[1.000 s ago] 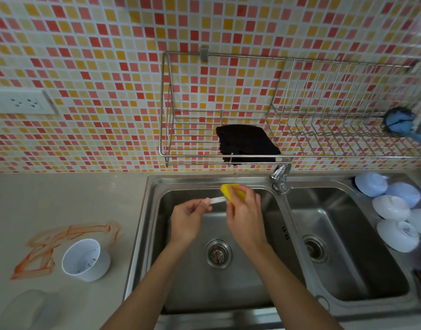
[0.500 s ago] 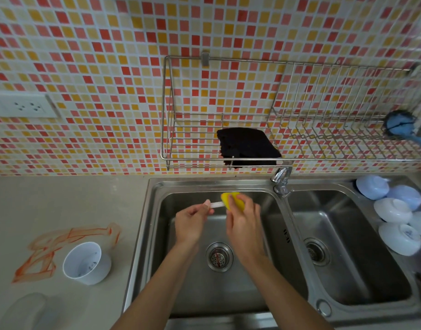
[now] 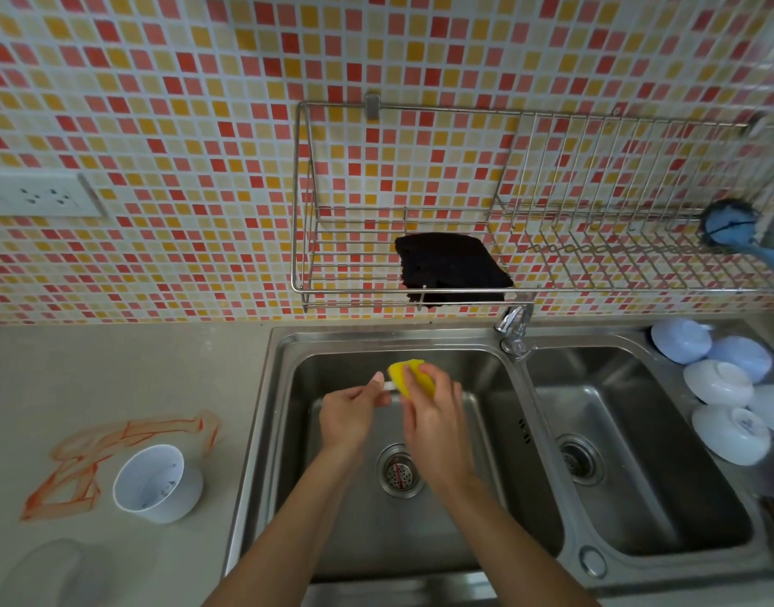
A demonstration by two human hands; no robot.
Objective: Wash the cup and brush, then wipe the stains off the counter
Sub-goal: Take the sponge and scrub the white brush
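Over the sink [image 3: 514,435] the left hand [image 3: 349,416] pinches the thin, light, probably slippery brush [image 3: 392,386] by its handle while the right hand [image 3: 435,414] squeezes a soft yellow sponge [image 3: 409,374] around its far end.

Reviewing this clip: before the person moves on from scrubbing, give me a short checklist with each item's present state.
1. Brush held: ok, the left hand pinches its white handle.
2. Sponge held: ok, the right hand grips it against the brush.
3. Work over the left basin: ok.
4. Water running from the tap: cannot tell.
5. Cup washed: not ok, it sits on the counter with specks inside.
6. Orange stains wiped: not ok.
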